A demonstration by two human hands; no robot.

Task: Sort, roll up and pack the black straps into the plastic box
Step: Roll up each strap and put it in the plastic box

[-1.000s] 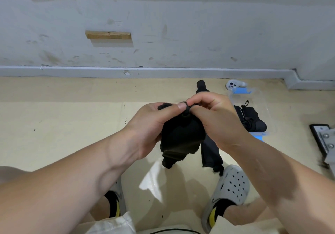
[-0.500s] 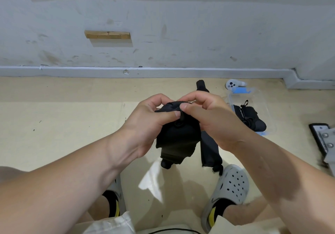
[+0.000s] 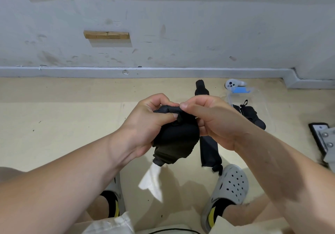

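A bundled black strap (image 3: 176, 137) hangs in mid-air between my two hands. My left hand (image 3: 146, 125) grips its left side, thumb pressed on the top fold. My right hand (image 3: 212, 119) pinches the top edge of the same strap with thumb and fingers. A second black strap (image 3: 208, 148) lies flat on the floor behind, partly hidden by my hands. To the right stands the clear plastic box (image 3: 261, 97) with a blue clip, and a rolled black strap (image 3: 253, 116) lies inside it.
A white handheld controller (image 3: 232, 83) lies by the wall behind the box. A black and metal bracket (image 3: 322, 137) sits at the right edge. My feet in grey clogs (image 3: 230, 184) are below, with a white paper scrap (image 3: 152, 181) on the floor.
Both hands have worked the strap bundle slightly lower and tighter. My right thumb and fingers shifted from a small loop at the top to the folded top edge.
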